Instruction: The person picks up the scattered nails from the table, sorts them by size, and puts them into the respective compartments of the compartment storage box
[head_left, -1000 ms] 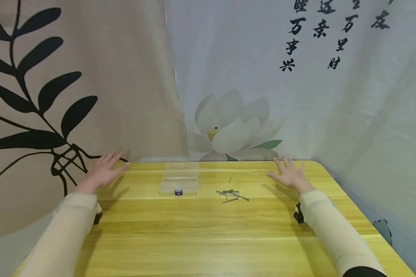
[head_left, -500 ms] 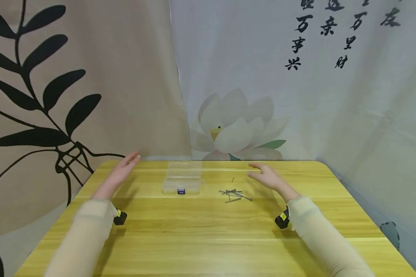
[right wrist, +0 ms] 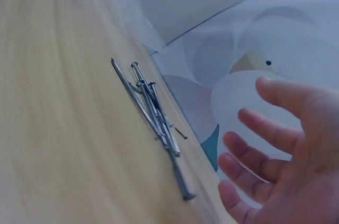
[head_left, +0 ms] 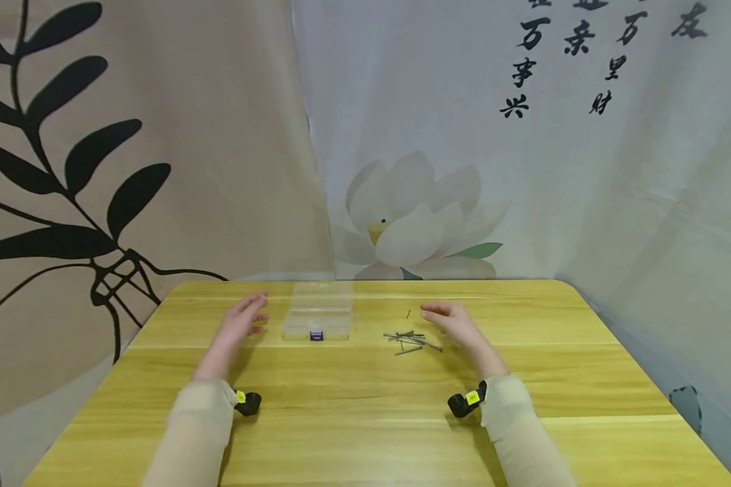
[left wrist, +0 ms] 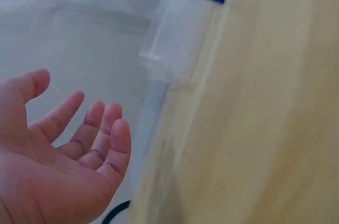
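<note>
A clear plastic box [head_left: 318, 318] with a blue latch [head_left: 317, 335] sits toward the back of the table. To its right lies a small loose pile of metal nails [head_left: 409, 340], with one short nail [head_left: 409, 314] apart behind it. My left hand [head_left: 241, 323] hovers left of the box, fingers loosely bent and holding nothing; the left wrist view shows the palm [left wrist: 58, 176] facing up. On the other side, my right hand [head_left: 457, 325] is just right of the nails, fingers [right wrist: 259, 150] relaxed and apart from them. Several nails [right wrist: 151, 110] show crossed over one another in the right wrist view.
The wooden table [head_left: 353, 419] reaches back to a hanging cloth [head_left: 231, 169] printed with leaves, a lotus and writing. Black wrist cameras [head_left: 248, 404] are strapped at both cuffs. The table's right edge slopes away beside more cloth.
Both hands have come inward from the table's far sides, the left toward the box and the right toward the nails. Their spread fingers have relaxed. The box and nails lie as before.
</note>
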`<state>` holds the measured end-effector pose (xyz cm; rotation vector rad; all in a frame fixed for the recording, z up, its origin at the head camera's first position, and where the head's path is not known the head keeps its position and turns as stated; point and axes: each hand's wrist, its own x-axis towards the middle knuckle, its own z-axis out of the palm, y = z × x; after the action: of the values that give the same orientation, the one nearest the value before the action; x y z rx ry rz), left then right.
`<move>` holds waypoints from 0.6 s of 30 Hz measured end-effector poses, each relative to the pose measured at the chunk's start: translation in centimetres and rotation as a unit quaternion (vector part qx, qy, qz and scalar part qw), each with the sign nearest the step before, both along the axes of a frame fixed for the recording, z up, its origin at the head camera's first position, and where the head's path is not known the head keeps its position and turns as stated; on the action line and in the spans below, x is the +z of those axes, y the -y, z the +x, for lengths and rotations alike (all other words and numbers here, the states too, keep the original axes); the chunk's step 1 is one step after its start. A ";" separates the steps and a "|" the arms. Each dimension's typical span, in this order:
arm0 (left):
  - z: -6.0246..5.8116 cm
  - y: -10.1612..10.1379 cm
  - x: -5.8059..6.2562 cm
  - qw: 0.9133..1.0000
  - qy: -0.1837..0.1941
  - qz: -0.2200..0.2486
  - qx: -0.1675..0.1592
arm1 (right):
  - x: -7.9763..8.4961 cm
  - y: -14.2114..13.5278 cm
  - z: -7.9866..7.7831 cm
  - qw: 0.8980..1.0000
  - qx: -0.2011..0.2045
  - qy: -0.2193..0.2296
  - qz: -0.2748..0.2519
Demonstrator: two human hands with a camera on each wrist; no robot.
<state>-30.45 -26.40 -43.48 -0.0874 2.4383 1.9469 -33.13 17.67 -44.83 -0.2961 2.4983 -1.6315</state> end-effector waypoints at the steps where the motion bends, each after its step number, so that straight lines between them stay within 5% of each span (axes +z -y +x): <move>1: 0.1 -0.3 -0.3 1.000 0.006 0.012 0.007 | -0.2 0.1 0.0 1.000 0.000 0.007 -0.002; 9: 0.5 -1.3 -2.0 0.996 0.034 0.067 0.037 | -1.3 0.4 0.1 0.999 -0.001 0.032 -0.005; 18: 0.5 -1.5 -2.9 0.999 0.031 -0.016 -0.017 | -2.8 1.2 -0.1 0.998 -0.042 -0.012 0.039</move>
<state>-29.94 -24.92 -46.42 -0.1037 2.4159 1.8623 -33.22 16.43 -47.60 -0.2058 2.6187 -1.5639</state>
